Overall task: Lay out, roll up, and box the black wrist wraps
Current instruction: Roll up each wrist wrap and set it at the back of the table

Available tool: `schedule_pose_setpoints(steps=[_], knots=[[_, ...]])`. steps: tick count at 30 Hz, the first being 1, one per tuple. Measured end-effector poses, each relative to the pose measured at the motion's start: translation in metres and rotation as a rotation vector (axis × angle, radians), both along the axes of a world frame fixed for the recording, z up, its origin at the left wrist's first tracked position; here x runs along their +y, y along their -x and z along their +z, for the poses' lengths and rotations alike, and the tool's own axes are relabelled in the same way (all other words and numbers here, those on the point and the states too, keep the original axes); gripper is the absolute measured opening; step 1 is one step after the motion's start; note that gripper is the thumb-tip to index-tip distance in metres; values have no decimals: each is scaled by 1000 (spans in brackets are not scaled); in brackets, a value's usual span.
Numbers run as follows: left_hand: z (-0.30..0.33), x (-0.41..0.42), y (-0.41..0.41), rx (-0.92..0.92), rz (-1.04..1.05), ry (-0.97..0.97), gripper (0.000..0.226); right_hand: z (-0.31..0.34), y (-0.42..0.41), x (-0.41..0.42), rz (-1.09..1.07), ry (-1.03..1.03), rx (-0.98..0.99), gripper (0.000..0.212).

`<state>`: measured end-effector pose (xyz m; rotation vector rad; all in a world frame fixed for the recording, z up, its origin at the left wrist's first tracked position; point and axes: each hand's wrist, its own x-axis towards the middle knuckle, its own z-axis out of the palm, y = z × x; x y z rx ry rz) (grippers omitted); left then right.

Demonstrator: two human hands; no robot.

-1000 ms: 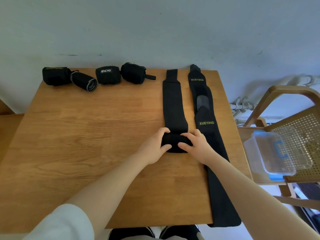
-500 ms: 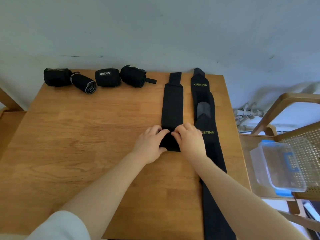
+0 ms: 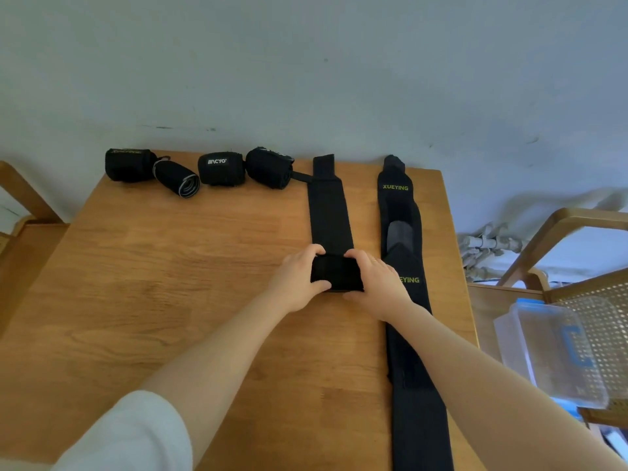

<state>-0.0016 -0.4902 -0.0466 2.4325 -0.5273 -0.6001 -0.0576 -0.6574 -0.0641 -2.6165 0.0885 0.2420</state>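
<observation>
So the wrap being rolled (image 3: 328, 212) sits right of the bench's middle, long axis running 12 to 6. The far tab end points at the wall at 12, and the near end is already wound into a fat roll (image 3: 337, 273). Both hands are on that roll: the left hand (image 3: 299, 283) has its grip closed around the roll's left end, thumb under the near side and fingers curled over the top, and the right hand (image 3: 377, 287) does the same on the right end. No writing visible on this one.

Just to its 3 o'clock lies a second wrap (image 3: 404, 300), flat and full length, same 12-to-6 direction. It reads "XUEYING" in yellow-green near the far end, and again lower down, but there the right hand covers the first letters so you only get "EYING". Its near end runs off the bottom of the view.

Over at 10 to 11 o'clock along the wall there's a row of four finished rolls (image 3: 221, 168). One says something like "IINCYO" in white. The leftmost has yellowish lettering that's too small for me to read.

The wooden bench (image 3: 170, 300) carries all of it. Off at 3 to 4 o'clock a clear plastic box (image 3: 550, 351) with blue latches sits on a cane chair (image 3: 605, 300), partly cut off by the frame edge.
</observation>
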Motion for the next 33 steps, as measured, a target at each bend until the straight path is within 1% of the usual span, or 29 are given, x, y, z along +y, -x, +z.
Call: schedule_pose_setpoints(steps=[2, 4, 6, 8, 11, 14, 15, 18, 20, 23, 25, 28, 31, 33], knots=[[6, 2, 5, -58, -27, 3, 58, 7, 0, 1, -36, -157, 49, 68], [16, 5, 5, -104, -84, -2, 69, 20, 0, 3, -85, -399, 125, 65], [32, 12, 1, -102, -113, 17, 77, 34, 1, 6, -141, -621, 161, 60], [52, 22, -6, -62, -119, 81, 78, 52, 3, 11, -200, -772, 134, 52], [87, 33, -11, 47, -58, 203, 75, 87, -2, 23, -273, -831, 63, 37], [118, 43, -15, -3, -11, 267, 70, 123, -15, 36, -337, -840, 76, 26], [128, 46, -16, -16, 0, 306, 69, 134, -19, 40, -372, -850, 102, 24], [151, 62, -13, 19, 9, 412, 69, 165, -29, 51, -463, -927, 190, 30], [160, 73, -10, 44, 32, 449, 70, 184, -33, 58, -450, -878, 242, 37], [167, 86, -7, 113, 116, 509, 65, 206, -35, 71, -396, -741, 285, 44], [170, 93, -4, 120, 98, 469, 65, 217, -37, 81, -326, -582, 293, 49], [172, 103, 5, 87, 40, 383, 69, 230, -39, 99, -211, -304, 319, 50], [167, 111, 16, 39, 74, 379, 67, 236, -42, 116, -182, -198, 322, 67], [158, 115, 24, 47, 107, 425, 72, 234, -41, 129, -163, -132, 303, 80]])
